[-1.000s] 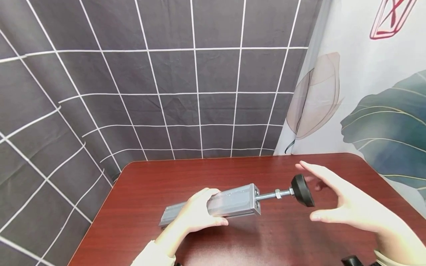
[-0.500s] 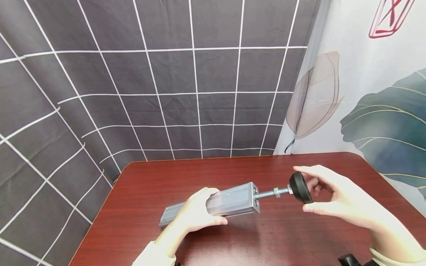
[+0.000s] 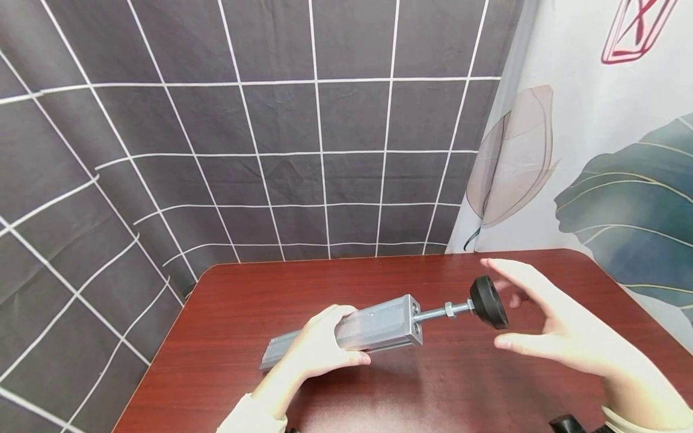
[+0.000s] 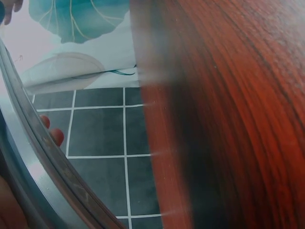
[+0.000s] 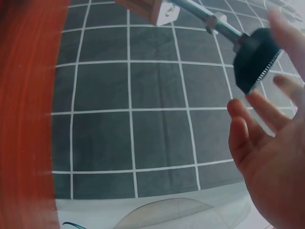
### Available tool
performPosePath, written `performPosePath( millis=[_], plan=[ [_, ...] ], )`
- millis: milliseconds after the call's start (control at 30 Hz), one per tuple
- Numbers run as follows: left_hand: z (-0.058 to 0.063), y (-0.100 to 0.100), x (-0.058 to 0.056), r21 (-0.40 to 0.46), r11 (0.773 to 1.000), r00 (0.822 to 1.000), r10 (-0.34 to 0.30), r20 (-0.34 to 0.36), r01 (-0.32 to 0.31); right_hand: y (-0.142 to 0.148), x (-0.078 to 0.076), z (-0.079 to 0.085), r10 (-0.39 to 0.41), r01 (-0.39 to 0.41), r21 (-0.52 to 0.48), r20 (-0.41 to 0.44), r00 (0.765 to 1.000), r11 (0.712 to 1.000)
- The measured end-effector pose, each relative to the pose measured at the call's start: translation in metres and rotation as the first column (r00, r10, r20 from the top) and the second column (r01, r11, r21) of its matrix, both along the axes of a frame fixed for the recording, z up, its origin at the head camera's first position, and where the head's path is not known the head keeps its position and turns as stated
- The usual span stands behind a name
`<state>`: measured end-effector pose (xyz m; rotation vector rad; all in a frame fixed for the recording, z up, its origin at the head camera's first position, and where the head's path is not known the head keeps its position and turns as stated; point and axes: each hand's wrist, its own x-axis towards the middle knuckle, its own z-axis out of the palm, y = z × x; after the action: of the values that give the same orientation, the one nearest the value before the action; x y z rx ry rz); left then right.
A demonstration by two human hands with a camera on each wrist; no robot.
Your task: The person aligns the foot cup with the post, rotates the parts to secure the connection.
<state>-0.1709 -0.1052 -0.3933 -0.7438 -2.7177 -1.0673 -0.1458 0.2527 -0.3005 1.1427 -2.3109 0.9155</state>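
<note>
Hands, two: the left hand, fingers and thumb curled round the metal body, gripping it from above; the right hand, off the right end of the metal body, fingers parted and thumb held well away from them, gripping nothing, its tips very near the black foot, contact not certain from where I stand. Metal body, one: grey, long, squared, held at a tilt over the table, right end raised; whether its left end rests I cannot tell. Threaded rod, one, projecting from the right end of the metal body; hex nut, one, partway along it; black foot, one, cup-shaped, at the tip. Change noted: half a second ago the right hand was drawn in closer about the black foot; now it has spread wider, while the left hand keeps the same hold. Table, one, red-brown, beneath the metal body. Cloths, two: grid cloth, dark grey with white lines, behind the metal body; leaf-printed cloth, white, behind it and to the right.
</note>
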Motion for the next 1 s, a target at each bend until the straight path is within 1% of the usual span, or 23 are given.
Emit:
performPosePath(
  millis=[100, 200, 300, 367, 400, 500, 600, 700, 867, 1000],
  plan=[
    [0.0, 0.0, 0.0, -0.003, 1.0, 1.0, -0.004, 0.0, 0.004, 0.002, 0.001, 0.001, 0.038, -0.038, 0.018, -0.028, 0.999, 0.999],
    [0.001, 0.0, 0.0, -0.01, 1.0, 1.0, -0.005, 0.005, 0.006, 0.003, 0.001, 0.001, 0.065, -0.065, 0.015, -0.031, 0.997, 0.998],
    [0.0, 0.0, 0.0, -0.023, 1.0, 1.0, -0.007, 0.006, 0.007, 0.004, 0.001, 0.0, 0.053, -0.053, 0.015, -0.008, 0.999, 0.998],
    [-0.001, 0.0, 0.001, -0.028, 1.0, 1.0, -0.005, 0.007, 0.005, 0.004, 0.002, -0.001, 0.029, -0.029, -0.001, 0.012, 1.0, 1.0],
    [-0.001, 0.0, 0.001, -0.029, 1.0, 1.0, -0.003, 0.008, 0.004, 0.003, 0.002, -0.002, 0.013, -0.012, -0.015, 0.037, 0.999, 1.0],
    [-0.002, 0.001, 0.001, -0.031, 1.0, 1.0, -0.002, 0.003, 0.002, 0.0, 0.002, -0.006, -0.038, 0.046, -0.084, 0.093, 0.995, 0.995],
    [-0.002, 0.002, 0.001, -0.029, 1.0, 1.0, -0.004, 0.003, 0.004, -0.005, 0.003, -0.009, -0.111, 0.129, -0.139, 0.135, 0.985, 0.982],
    [-0.002, 0.002, 0.001, -0.019, 1.0, 1.0, -0.003, 0.015, 0.003, -0.008, 0.004, -0.011, -0.17, 0.194, -0.163, 0.149, 0.974, 0.967],
    [0.0, 0.005, 0.002, -0.022, 1.0, 1.0, 0.002, 0.031, -0.001, -0.012, 0.005, -0.01, -0.194, 0.222, -0.186, 0.159, 0.968, 0.957],
    [-0.001, 0.007, 0.002, -0.044, 0.999, 1.0, 0.006, 0.024, -0.005, -0.013, 0.006, -0.01, -0.219, 0.244, -0.174, 0.151, 0.964, 0.954]
  ],
)
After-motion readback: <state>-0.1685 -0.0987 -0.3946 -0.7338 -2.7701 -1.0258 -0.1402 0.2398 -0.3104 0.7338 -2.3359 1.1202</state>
